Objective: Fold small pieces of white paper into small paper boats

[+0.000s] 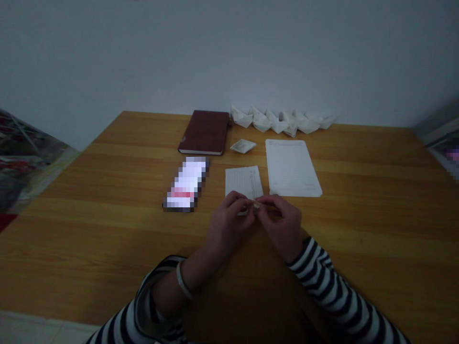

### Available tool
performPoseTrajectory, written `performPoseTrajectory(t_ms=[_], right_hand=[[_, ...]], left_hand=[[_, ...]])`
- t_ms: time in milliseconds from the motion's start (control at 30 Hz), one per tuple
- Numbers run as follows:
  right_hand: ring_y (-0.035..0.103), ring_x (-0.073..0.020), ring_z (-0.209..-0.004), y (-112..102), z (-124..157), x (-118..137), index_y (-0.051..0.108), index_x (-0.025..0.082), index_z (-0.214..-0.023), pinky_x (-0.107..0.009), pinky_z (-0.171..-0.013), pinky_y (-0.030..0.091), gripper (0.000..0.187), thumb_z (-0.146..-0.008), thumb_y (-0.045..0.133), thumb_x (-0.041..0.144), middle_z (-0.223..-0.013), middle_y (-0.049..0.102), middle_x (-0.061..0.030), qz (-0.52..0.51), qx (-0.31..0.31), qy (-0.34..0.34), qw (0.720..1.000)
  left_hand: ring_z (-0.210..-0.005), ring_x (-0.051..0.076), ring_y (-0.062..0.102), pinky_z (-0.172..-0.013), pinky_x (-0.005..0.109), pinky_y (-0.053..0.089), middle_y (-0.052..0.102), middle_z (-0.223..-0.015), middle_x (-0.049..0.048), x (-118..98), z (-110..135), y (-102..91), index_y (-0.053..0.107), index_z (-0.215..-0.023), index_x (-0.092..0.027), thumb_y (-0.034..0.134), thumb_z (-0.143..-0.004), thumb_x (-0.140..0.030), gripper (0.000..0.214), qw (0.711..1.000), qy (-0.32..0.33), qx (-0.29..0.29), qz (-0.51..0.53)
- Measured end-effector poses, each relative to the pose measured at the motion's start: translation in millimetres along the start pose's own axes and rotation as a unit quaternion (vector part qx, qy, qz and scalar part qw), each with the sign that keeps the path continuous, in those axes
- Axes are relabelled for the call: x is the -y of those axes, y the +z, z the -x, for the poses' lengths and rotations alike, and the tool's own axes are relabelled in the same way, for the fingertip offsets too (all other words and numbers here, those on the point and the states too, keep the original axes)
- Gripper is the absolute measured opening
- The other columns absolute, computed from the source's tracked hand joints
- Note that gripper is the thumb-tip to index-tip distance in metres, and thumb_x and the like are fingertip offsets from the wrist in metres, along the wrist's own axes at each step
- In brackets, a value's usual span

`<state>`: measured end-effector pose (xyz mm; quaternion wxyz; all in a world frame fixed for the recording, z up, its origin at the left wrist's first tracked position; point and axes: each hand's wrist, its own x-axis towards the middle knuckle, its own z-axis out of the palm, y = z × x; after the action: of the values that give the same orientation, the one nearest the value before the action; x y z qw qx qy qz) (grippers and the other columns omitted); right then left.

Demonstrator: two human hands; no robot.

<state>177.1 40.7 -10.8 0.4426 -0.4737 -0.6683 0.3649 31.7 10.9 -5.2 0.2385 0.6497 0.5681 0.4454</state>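
Note:
My left hand (229,222) and my right hand (281,220) meet at the fingertips above the table, both closed in a pinch. Between them is a small pale piece of paper (256,205), mostly covered by the fingers, so its folds are hard to make out. Just beyond the hands lies a small lined sheet (243,180) with writing along its right side; its near edge is hidden by my left hand. A larger lined sheet (293,167) lies flat to the right of it. One small folded paper boat (243,146) rests beyond the small sheet.
Several white paper boats (278,120) stand in a row at the wall. A dark red notebook (206,133) lies at the back left, with a lit, blurred phone (187,184) in front. All are on the wooden table (373,205), whose left edge slants toward me.

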Motion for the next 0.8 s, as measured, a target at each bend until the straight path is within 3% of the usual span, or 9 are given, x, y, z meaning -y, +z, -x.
performPoseTrajectory(t_ms=[200, 333, 467, 567, 633, 700, 800], right_hand=[[0.071, -0.0187, -0.082, 0, 0, -4, 0.068, 0.02, -0.088, -0.033, -0.075, 0.061, 0.012, -0.085, 0.058, 0.015, -0.09, 0.073, -0.0058, -0.038, 0.019, 0.016, 0.999], [0.072, -0.0185, -0.087, -1, 1, -5, 0.067, 0.022, -0.089, -0.032, -0.076, 0.061, 0.005, -0.084, 0.066, 0.022, -0.102, 0.074, -0.0065, -0.085, 0.064, 0.006, 0.994], [0.072, -0.0201, -0.094, -1, 2, -12, 0.066, 0.022, -0.083, -0.035, -0.084, 0.06, 0.01, -0.079, 0.075, 0.024, -0.108, 0.075, -0.0061, -0.138, 0.048, 0.032, 0.989], [0.072, -0.0209, -0.096, -3, 1, -16, 0.067, 0.023, -0.081, -0.037, -0.087, 0.059, 0.01, -0.077, 0.076, 0.023, -0.108, 0.075, -0.0059, -0.167, 0.038, 0.046, 0.984], [0.072, -0.0213, -0.097, -4, 0, -18, 0.067, 0.023, -0.08, -0.038, -0.089, 0.059, 0.009, -0.077, 0.076, 0.022, -0.11, 0.075, -0.0063, -0.171, 0.045, 0.047, 0.983], [0.072, -0.0213, -0.099, -6, -2, -20, 0.067, 0.023, -0.08, -0.038, -0.09, 0.058, 0.008, -0.078, 0.075, 0.022, -0.112, 0.075, -0.0063, -0.187, 0.046, 0.057, 0.98], [0.071, -0.021, -0.102, -7, -5, -22, 0.066, 0.023, -0.082, -0.038, -0.091, 0.057, 0.007, -0.08, 0.072, 0.02, -0.113, 0.075, -0.006, -0.234, 0.049, 0.077, 0.968]], left_hand=[[-0.068, 0.011, 0.064, -0.059, 0.02, 0.054, 0.063, -0.084, 0.0029, 6, -8, -2.6, 0.067, -0.084, -0.015, 0.067, -0.083, -0.021, 0.006, 0.985, -0.12, -0.052, 0.111], [-0.062, 0.011, 0.062, -0.056, 0.019, 0.05, 0.064, -0.07, -0.0002, 9, -13, -4.7, 0.062, -0.084, -0.015, 0.066, -0.082, -0.024, 0.01, 0.94, -0.237, -0.065, 0.236], [-0.066, 0.01, 0.062, -0.064, 0.021, 0.051, 0.064, -0.075, -0.0001, 10, -14, -3.2, 0.061, -0.084, -0.015, 0.064, -0.084, -0.024, 0.009, 0.908, -0.265, -0.084, 0.314], [-0.072, 0.012, 0.063, -0.067, 0.024, 0.052, 0.065, -0.082, 0.0009, 8, -13, -3.8, 0.058, -0.09, -0.018, 0.059, -0.088, -0.023, 0.006, 0.905, -0.238, -0.074, 0.346], [-0.077, 0.012, 0.063, -0.068, 0.024, 0.052, 0.065, -0.093, 0.0033, 6, -13, -8.4, 0.06, -0.094, -0.019, 0.054, -0.091, -0.02, 0.007, 0.933, -0.179, -0.039, 0.31], [-0.088, 0.014, 0.063, -0.074, 0.026, 0.053, 0.063, -0.105, 0.0063, 5, -14, -15.7, 0.066, -0.096, -0.019, 0.051, -0.092, -0.017, 0.015, 0.966, -0.1, 0.03, 0.238], [-0.111, 0.02, 0.059, -0.087, 0.031, 0.053, 0.061, -0.121, 0.0095, 7, -17, -26.4, 0.068, -0.111, -0.021, 0.062, -0.089, -0.019, 0.023, 0.973, -0.017, 0.145, 0.18]])
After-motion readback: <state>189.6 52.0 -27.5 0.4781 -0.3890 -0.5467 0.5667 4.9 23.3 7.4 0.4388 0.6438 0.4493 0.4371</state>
